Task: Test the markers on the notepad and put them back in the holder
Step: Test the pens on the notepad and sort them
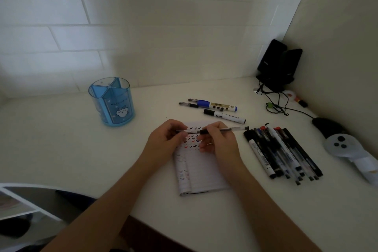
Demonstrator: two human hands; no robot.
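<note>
I hold a clear-barrelled pen (229,129) level above the top of the notepad (201,172) — my right hand (217,142) curls its fingers round the barrel, my left hand (163,141) pinches the other end. Whether the cap is on, I cannot tell. Small ticks mark the page beneath. The blue holder (112,102) stands well off to the left; a heap of markers (282,152) lies just right of the notepad — three more pens (212,107) beyond it.
</note>
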